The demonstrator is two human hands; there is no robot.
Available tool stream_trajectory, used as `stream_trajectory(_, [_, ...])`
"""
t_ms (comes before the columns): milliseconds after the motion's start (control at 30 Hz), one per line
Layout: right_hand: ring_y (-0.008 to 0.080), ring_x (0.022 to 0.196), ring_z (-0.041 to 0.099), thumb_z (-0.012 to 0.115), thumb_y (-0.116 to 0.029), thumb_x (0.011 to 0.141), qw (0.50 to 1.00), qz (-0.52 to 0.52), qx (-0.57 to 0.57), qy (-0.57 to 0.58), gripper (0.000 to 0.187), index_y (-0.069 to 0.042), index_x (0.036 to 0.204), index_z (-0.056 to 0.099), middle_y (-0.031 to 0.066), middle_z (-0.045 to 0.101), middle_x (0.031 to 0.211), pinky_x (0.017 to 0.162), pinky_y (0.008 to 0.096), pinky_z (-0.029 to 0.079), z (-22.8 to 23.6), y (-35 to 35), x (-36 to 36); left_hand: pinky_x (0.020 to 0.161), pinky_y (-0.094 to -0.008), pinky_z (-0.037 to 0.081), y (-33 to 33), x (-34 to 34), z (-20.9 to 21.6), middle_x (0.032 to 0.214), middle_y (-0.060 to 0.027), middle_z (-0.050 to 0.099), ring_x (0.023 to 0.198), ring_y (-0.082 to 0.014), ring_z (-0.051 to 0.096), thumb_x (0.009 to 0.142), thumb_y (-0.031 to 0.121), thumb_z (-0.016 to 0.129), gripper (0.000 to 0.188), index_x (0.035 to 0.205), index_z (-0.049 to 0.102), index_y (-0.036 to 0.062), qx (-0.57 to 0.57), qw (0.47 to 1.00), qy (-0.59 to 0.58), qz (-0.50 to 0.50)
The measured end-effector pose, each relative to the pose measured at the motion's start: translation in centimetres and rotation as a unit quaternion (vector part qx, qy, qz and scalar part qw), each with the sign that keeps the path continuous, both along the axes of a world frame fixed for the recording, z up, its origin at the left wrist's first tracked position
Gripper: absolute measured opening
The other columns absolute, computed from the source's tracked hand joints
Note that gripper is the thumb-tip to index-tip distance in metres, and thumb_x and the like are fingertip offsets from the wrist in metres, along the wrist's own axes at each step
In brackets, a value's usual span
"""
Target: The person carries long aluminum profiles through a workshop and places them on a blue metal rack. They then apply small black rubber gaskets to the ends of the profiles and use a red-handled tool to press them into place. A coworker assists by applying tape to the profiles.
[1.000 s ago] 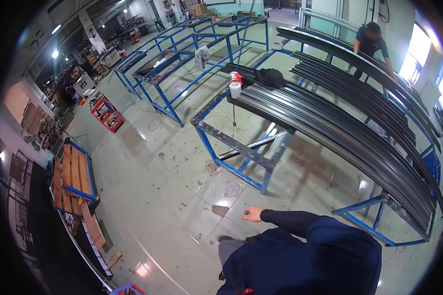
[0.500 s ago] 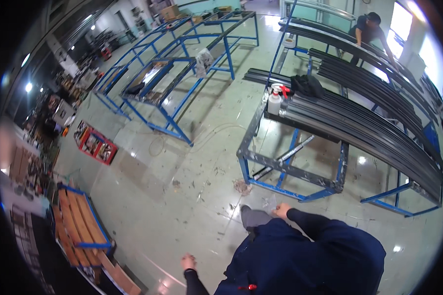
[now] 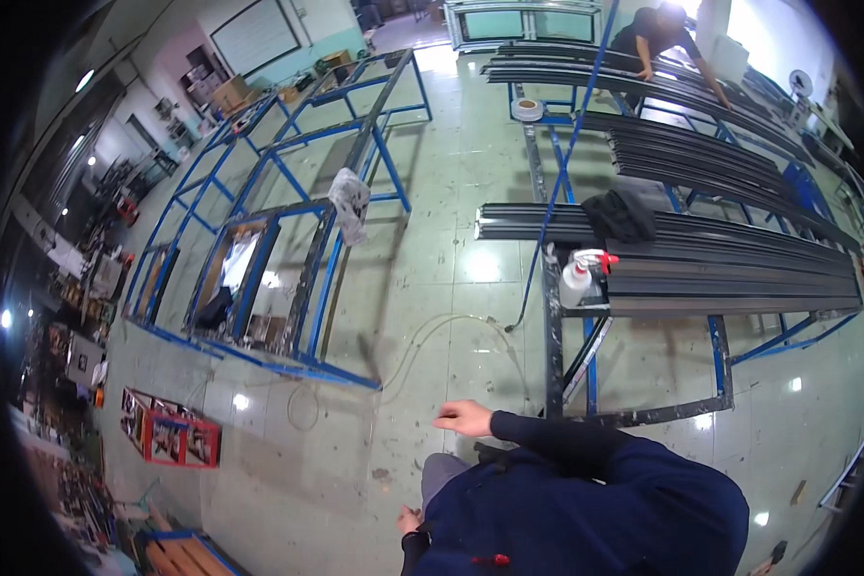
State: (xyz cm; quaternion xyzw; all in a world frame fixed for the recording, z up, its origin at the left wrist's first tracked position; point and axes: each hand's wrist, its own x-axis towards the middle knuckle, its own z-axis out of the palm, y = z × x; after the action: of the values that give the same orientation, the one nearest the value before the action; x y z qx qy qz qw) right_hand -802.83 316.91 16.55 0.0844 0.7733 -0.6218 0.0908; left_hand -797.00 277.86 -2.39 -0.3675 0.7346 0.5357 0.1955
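Note:
My right hand (image 3: 465, 419) is held out in front of my body above the tiled floor, its fingers loosely curled together with nothing visible in them. Low beside my grey trouser leg hangs my left hand (image 3: 410, 519), also curled and without a visible object. Neither hand touches anything. Nearest the right hand is the corner of a blue and black metal workbench (image 3: 554, 360). On that bench stand a white spray bottle (image 3: 577, 280) with a red trigger and long dark metal profiles (image 3: 730, 278). A black cloth (image 3: 619, 216) lies over the profiles.
A blue frame table (image 3: 302, 298) with a plastic sheet (image 3: 350, 204) stands at left. A red tool carrier (image 3: 171, 434) sits on the floor. A thin hose (image 3: 422, 336) loops across the floor. Another person (image 3: 658, 43) leans over profiles at far right. A tape roll (image 3: 526, 109) lies on a rack.
My view has turned right and moved forward, bringing the benches closer. My right hand has swung forward and left; my left hand has drawn in beside my leg.

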Motion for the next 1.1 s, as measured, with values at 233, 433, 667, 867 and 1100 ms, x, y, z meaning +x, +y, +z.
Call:
stream_trajectory(233, [0.0283,0.084,0.068,0.063,-0.045,0.088,0.998,-0.046,0.026,-0.030,0.044,-0.003,0.100,0.069,0.0158,0.071,0.092,0.077,0.0378,0.053,-3.3,2.2,-18.1,0.046,-0.0377,0.044,0.6,-25.3,-3.4,0.073,-0.0109,0.065,0.056,-0.0217,0.059,0.096,0.051,0.051,0.054,0.091,0.062,-0.0014,-0.103,0.946,0.029,-0.305])
stream_trajectory(433, [0.0272,0.081,0.068,0.066,-0.043,0.088,0.973,-0.178,0.031,-0.145,0.042,-0.002,0.097,0.068,0.0141,0.071,0.090,0.074,0.0382,0.052,-5.0,9.3,-25.4,0.061,-0.0354,0.053,16.1,-49.4,1.1,0.081,-0.0125,0.065,0.073,-0.0251,0.066,0.099,0.040,0.053,0.041,0.098,0.055,-0.0009,0.093,0.941,-0.045,-0.322])
stream_trajectory(667, [0.0150,0.072,0.066,0.069,-0.037,0.089,0.896,-0.419,-0.118,-0.086,0.035,-0.003,0.091,0.068,0.0075,0.071,0.083,0.071,0.0319,0.052,-5.7,18.6,-39.3,0.061,-0.0288,0.048,43.1,-71.9,5.6,0.092,-0.0063,0.064,0.079,-0.0176,0.064,0.099,0.039,0.056,0.031,0.100,0.050,0.0088,0.171,0.850,-0.036,-0.497])
stream_trajectory(867, [0.0132,0.074,0.064,0.070,-0.037,0.088,0.891,-0.437,-0.120,-0.030,0.035,-0.002,0.092,0.067,0.0062,0.069,0.081,0.069,0.0301,0.050,-2.2,35.9,-53.4,0.065,-0.0291,0.050,65.2,-81.6,10.3,0.095,-0.0068,0.064,0.084,-0.0169,0.065,0.100,0.036,0.055,0.028,0.101,0.049,0.0083,0.208,0.837,-0.032,-0.505])
stream_trajectory(1100, [0.0113,0.072,0.059,0.066,-0.032,0.092,0.887,-0.442,-0.124,0.058,0.033,0.000,0.092,0.065,0.0053,0.067,0.080,0.068,0.0302,0.049,7.6,54.8,-67.7,0.062,-0.0288,0.051,78.6,-93.2,11.7,0.098,-0.0083,0.064,0.085,-0.0174,0.065,0.099,0.034,0.056,0.029,0.104,0.049,0.0068,0.222,0.825,-0.106,-0.509])
